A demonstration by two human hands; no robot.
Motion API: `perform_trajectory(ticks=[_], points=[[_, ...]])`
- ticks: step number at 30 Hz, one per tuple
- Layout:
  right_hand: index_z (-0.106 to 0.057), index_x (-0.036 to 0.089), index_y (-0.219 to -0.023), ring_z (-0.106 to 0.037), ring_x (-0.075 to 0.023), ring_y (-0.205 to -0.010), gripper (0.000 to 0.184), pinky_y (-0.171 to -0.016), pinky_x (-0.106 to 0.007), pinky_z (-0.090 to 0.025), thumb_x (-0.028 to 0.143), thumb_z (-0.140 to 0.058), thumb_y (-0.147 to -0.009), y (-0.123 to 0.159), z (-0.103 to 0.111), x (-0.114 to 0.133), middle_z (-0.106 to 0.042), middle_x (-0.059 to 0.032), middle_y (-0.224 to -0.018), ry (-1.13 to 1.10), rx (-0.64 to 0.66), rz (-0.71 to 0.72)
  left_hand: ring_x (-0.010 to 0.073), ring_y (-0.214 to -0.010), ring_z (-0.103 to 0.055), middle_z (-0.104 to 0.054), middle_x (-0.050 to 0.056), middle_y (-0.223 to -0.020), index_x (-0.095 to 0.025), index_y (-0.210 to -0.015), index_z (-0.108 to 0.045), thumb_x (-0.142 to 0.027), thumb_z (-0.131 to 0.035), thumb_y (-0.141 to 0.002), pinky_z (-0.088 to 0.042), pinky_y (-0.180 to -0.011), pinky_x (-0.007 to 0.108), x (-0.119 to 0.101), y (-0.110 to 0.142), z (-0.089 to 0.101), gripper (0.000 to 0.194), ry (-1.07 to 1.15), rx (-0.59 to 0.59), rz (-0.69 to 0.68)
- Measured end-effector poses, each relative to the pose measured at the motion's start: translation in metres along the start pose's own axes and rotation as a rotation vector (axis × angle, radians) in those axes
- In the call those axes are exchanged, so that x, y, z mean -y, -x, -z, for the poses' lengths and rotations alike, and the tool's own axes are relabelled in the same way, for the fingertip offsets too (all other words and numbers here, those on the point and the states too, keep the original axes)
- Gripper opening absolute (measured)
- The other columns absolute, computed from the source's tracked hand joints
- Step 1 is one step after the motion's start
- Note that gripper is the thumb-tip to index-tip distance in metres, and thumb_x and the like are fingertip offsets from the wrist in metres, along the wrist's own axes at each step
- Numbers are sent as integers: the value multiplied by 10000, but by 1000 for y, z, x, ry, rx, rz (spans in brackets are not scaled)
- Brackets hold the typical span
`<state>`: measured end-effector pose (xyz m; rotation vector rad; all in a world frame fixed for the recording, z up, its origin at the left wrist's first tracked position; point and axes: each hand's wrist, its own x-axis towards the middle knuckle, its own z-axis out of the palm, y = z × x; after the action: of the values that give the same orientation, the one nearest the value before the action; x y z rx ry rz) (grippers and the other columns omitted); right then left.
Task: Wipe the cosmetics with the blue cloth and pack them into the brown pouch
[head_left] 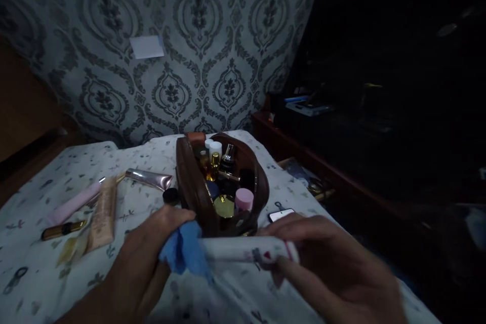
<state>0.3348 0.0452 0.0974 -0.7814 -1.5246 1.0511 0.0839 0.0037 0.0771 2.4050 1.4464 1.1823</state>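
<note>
My left hand (146, 248) is closed on a crumpled blue cloth (184, 248), which wraps one end of a white cylindrical tube (235, 249). The tube lies level across my view and bears a small red mark and some print. Fingers of my right hand (326, 263) pinch its other end, near a pink ring. Just beyond the tube stands a brown cosmetic bag (192, 182), unzipped and full of bottles and jars. A pink-lidded jar (244, 199) and a gold-capped bottle (213, 166) show inside it. The cloth hides the tube's left end.
On the patterned sheet (125, 293) at left lie a beige tube (103, 212), a pink tube (78, 201), a metallic pink tube (149, 178) and a gold-and-black cosmetic (63, 230). A phone (281, 215) rests right of the bag. Dark furniture (379, 86) stands at right.
</note>
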Motion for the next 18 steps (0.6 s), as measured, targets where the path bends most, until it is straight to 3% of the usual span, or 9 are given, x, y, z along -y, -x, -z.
perform_trajectory(ticks=[2,4,7,11,15,18], points=[[-713,272,-904,-678,-169,-702,87,-539,-235,-567,243,-753,-833,-8,13,1,-724,-29,-858,57,-138,98,219,-969,-651,-631,84,-1144,-326,-1418,-423,-160,-394,-962,-562,-729,308,4,-16,-2,485,-231,21,-106],[-709,305,-941,-692,-185,-785,141,-608,-257,-593,213,-740,-838,-15,23,-2,-718,-13,-894,113,-241,185,214,-859,-637,-613,80,-1055,-337,-1390,-495,-118,-401,-922,-526,-603,280,9,-26,-5,525,-439,21,-187],[-699,311,-979,-691,-213,-868,191,-692,-315,-610,166,-697,-855,-24,30,-8,-710,-20,-952,213,-271,251,227,-798,-611,-581,89,-969,-311,-1310,-587,-105,-401,-872,-462,-499,256,13,-30,-8,517,-582,67,-268],[-676,300,-998,-674,-215,-918,255,-714,-319,-591,112,-705,-828,-34,32,-16,-686,-25,-963,365,-198,341,244,-842,-618,-577,107,-1047,-316,-1308,-587,-122,-403,-826,-474,-515,276,16,-21,-5,550,-599,122,-235],[-653,274,-1001,-660,-166,-846,232,-685,-271,-572,107,-695,-845,-44,31,-23,-662,-17,-924,443,-43,380,279,-861,-641,-585,120,-1117,-344,-1337,-580,-186,-411,-862,-458,-508,304,16,-10,-3,529,-605,138,-148],[-661,267,-991,-676,-157,-821,204,-644,-252,-574,110,-672,-861,-49,30,-25,-674,-19,-933,455,61,370,284,-870,-647,-601,109,-1112,-384,-1359,-583,-232,-445,-904,-429,-481,293,15,-5,-3,499,-470,109,-63]])
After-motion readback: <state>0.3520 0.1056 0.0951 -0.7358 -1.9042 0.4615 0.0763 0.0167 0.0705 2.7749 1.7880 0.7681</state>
